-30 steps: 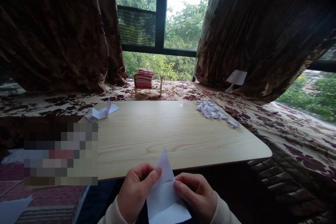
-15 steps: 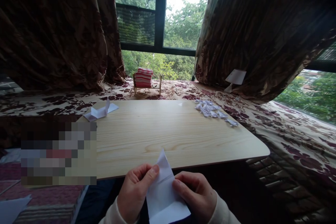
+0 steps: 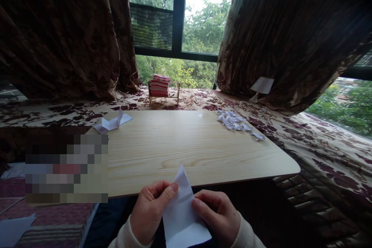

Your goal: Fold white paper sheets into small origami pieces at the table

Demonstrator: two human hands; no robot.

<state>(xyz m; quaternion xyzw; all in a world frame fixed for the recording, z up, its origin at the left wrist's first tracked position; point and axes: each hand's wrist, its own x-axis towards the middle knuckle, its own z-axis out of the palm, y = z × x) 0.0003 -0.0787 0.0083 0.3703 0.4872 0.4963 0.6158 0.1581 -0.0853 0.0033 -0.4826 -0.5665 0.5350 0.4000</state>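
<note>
A creased white sheet of paper [image 3: 186, 217] is held between my two hands, just off the near edge of the wooden table [image 3: 174, 143]. Its top narrows to a point, and its lower end runs out of the picture. On the left side of the sheet, my left hand [image 3: 152, 209] pinches it with the thumb on top. My right hand [image 3: 217, 213] grips the right edge, thumb also uppermost. The fingers behind the paper are hidden.
Several small folded paper pieces [image 3: 232, 120] lie at the table's back right. Folded white paper [image 3: 112, 123] rests at the back left. Beyond stand a small wooden rack with striped cloths [image 3: 159, 86] and a white lamp [image 3: 262, 85]. More paper [image 3: 16, 230] lies lower left; a nearby patch is pixelated.
The hands keep their hold on the paper with hardly any movement. The whole view has shifted very slightly.
</note>
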